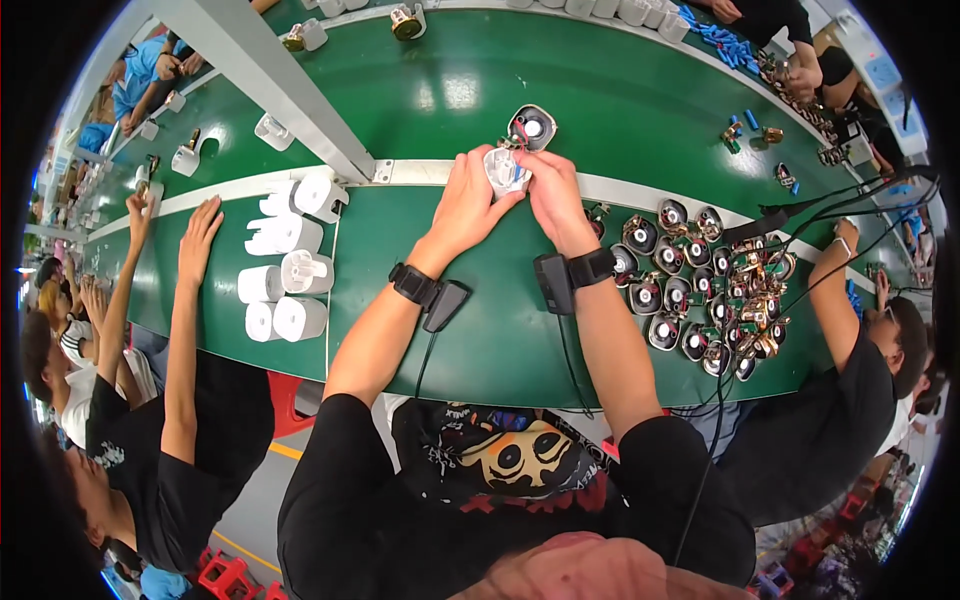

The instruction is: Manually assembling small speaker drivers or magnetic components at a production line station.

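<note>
Both my hands meet over the pale rail at the middle of the bench, round a white plastic housing [503,176] with its hollow inside facing up. My left hand [465,208] is closed on the housing's left side, thumb along the near edge. On the right side, my right hand [556,200] grips it too, with its thumb and fingertips at the opening beside a small blue part [519,173]. Just beyond my fingers lies a round speaker unit [532,128] with a dark rim and pale centre. Thin wires show between it and the housing.
Several white housings [303,271] stand to my left, and many speaker units with circuit boards [668,257] crowd the right. A metal post [265,80] rises at the rail [420,172]. Black cables [800,235] hang at right. Co-workers' arms [187,300] reach in from both sides.
</note>
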The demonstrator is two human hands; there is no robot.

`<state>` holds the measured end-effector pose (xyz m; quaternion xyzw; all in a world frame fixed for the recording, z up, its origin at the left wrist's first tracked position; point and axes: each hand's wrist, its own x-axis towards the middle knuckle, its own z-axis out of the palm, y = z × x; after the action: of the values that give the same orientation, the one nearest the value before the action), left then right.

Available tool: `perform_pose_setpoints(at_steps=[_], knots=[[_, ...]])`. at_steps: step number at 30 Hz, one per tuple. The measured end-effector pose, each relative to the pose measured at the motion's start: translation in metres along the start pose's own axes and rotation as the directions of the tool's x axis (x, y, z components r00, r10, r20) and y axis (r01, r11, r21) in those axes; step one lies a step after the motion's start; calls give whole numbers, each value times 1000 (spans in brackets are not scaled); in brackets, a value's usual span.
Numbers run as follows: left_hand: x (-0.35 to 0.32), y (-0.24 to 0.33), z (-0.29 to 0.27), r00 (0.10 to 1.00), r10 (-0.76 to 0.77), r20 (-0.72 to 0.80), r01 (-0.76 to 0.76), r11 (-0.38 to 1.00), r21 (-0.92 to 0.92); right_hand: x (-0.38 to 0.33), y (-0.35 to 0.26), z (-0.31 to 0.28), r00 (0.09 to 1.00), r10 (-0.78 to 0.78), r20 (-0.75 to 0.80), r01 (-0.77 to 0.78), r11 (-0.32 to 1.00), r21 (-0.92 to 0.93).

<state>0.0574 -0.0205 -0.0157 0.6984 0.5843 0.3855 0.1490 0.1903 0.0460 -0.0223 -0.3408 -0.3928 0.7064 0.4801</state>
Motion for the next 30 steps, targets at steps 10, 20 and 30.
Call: perform_pose_setpoints(at_steps=[10, 20, 30], knots=[[1, 2, -3, 1000, 3, 0, -3, 1000, 13, -11, 6, 14, 996, -43, -79, 46, 998, 46], [-2, -2, 0, 998, 42, -36, -40, 998, 46, -18, 8, 22, 977, -140, -161, 127, 988, -90], [3, 2, 0, 998, -44, -50, 41, 997, -62, -10, 12, 9, 968, -214, -130, 167, 939, -299]])
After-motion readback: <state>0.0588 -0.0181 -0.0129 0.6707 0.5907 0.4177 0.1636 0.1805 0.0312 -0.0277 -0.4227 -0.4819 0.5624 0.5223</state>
